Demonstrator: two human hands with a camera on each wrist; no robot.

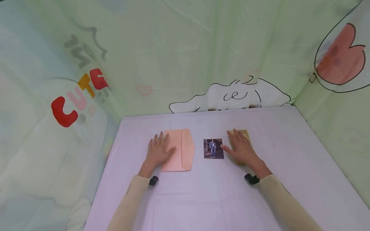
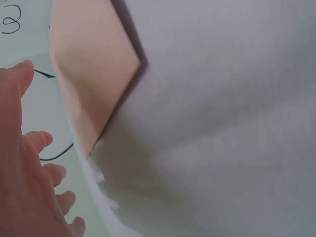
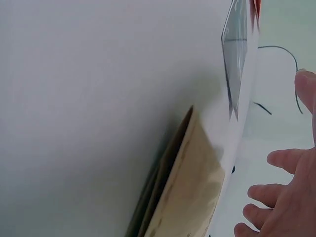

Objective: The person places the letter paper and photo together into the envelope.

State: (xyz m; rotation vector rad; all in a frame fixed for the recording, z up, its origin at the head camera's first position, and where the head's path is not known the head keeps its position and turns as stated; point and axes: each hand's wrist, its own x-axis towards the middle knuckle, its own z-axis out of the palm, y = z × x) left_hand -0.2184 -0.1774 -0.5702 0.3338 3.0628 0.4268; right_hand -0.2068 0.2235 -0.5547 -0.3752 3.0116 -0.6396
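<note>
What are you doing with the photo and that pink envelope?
A person sits at a white table with both hands flat on it. The left hand rests on a pink envelope whose flap is open. The right hand lies on a tan card, with its thumb just beside a small photo. The photo lies face up between the envelope and the card. Nothing is lifted off the table at this moment.

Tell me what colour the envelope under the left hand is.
Pale peach pink; the envelope shows best in the head view.
</note>
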